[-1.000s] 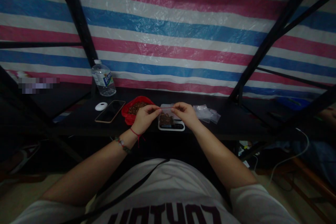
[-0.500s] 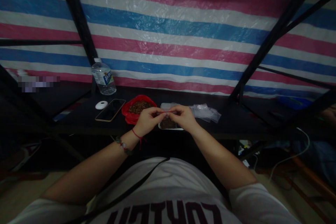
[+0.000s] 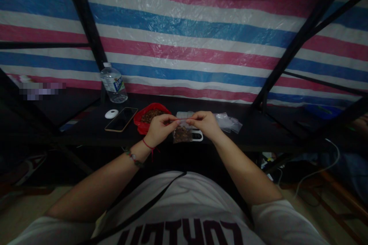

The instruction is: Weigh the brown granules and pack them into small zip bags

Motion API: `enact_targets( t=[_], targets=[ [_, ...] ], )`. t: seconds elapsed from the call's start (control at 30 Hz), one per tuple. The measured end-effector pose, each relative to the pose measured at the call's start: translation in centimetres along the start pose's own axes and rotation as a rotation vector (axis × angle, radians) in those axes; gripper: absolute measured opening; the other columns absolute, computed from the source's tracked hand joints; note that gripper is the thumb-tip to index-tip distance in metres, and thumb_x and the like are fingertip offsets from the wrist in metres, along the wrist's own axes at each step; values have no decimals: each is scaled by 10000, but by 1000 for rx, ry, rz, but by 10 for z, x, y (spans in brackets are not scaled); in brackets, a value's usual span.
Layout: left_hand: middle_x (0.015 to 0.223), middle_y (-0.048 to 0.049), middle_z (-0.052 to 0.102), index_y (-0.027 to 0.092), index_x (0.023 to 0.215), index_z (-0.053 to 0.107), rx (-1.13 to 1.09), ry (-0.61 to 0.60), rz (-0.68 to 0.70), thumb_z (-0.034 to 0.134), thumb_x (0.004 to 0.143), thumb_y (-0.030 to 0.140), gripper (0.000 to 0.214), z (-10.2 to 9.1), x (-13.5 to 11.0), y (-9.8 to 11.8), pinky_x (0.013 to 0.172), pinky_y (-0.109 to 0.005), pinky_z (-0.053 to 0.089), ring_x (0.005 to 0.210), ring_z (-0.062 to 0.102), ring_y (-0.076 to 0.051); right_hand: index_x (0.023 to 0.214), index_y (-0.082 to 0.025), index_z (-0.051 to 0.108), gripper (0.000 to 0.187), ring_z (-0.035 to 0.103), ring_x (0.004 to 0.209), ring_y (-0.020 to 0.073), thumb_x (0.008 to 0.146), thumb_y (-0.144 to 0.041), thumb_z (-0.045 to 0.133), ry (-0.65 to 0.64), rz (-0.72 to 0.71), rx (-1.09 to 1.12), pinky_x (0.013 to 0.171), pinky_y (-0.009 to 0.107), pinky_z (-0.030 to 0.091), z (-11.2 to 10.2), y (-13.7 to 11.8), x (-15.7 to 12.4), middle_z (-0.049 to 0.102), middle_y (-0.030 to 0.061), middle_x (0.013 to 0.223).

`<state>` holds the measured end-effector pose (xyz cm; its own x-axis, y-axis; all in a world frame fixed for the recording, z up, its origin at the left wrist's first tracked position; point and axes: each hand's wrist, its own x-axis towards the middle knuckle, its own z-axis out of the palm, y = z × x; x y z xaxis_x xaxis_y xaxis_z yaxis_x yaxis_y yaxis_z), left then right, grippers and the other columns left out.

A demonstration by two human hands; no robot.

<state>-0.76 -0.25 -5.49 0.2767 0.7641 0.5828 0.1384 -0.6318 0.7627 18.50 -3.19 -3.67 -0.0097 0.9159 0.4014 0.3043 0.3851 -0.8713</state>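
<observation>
A small clear plastic bag (image 3: 182,134) filled with brown bits hangs between my hands. My left hand (image 3: 160,128) pinches its top edge at the left, thumb against fingers. At the right end of that edge, my right hand (image 3: 206,124) is closed in a pinch too. Behind and below the bag lies a small white scale (image 3: 198,135), partly covered, with dark buttons on its front. To the left, an open red bag (image 3: 140,124) holds a heap of similar brown bits (image 3: 152,115); my left hand overlaps its right side.
Flat clear bags (image 3: 230,123) lie right of my right hand. A phone (image 3: 122,119), a white rounded object (image 3: 111,113) and a large plastic bottle (image 3: 113,84) stand or lie at the left. Black frame posts (image 3: 86,23) and a striped sheet (image 3: 184,38) bound the black tabletop (image 3: 258,134).
My right hand has slid slightly right, away from my left. The bag has shifted a little left, uncovering the scale's buttons.
</observation>
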Motion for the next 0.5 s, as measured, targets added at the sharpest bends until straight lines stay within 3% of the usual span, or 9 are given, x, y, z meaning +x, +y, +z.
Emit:
enact_targets(
  t=[0.17,0.37,0.5],
  targets=[
    [817,-65,727,147,809,688,-104,-9,-35,682,742,385,247,8,-5,-1,680,-266,542,736,678,-175,733,-188,738,194,615,640,130,714,-381,725,-54,-54,141,618,245,472,16,6,-2,698,10,691],
    [829,-66,733,145,844,713,31,159,-31,643,783,344,219,3,-2,5,713,-267,537,758,676,-174,860,-216,688,268,675,745,145,664,-378,771,76,76,514,724,289,542,27,7,-5,732,18,857],
    [834,-62,744,152,835,735,99,171,-18,654,774,323,199,0,-2,8,722,-263,542,757,683,-173,829,-207,677,259,688,777,152,649,-360,783,80,108,591,791,321,550,28,5,-6,739,31,872]
  ],
)
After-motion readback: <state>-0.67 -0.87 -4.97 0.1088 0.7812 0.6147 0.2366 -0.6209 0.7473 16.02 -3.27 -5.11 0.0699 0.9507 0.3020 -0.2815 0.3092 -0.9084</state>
